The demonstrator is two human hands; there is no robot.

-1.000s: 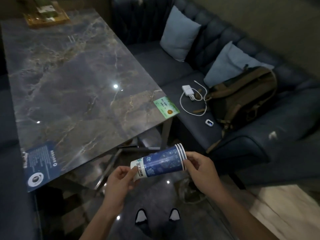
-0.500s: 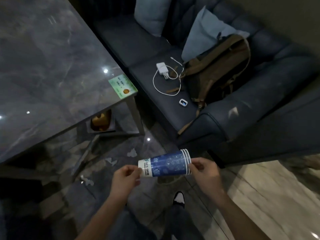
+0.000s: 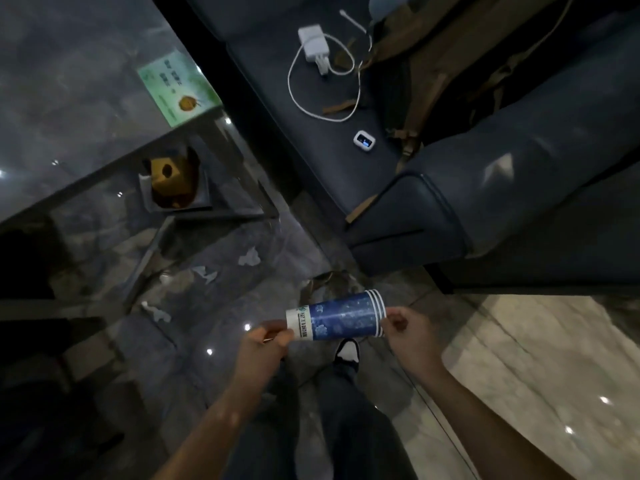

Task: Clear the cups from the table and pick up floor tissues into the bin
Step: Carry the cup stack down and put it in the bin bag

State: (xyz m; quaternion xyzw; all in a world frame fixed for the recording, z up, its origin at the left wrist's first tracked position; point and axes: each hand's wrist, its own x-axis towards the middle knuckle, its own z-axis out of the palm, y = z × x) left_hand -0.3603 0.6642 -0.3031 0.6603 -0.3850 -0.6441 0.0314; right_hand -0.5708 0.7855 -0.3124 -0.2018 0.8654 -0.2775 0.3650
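Dark tiled floor [image 3: 221, 341], nested cups [image 3: 337, 318] sideways between both hands' fingers [image 3: 277, 336], each end pinched

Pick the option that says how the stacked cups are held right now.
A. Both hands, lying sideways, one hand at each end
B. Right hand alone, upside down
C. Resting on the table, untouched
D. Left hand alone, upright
A: the stacked cups lie sideways between the left hand at the base and the right hand at the rims.

I see a white charger [image 3: 314, 44] with its looped cable and a small white device [image 3: 363, 138] on the dark sofa [image 3: 485, 188], beside a brown backpack [image 3: 450, 46].
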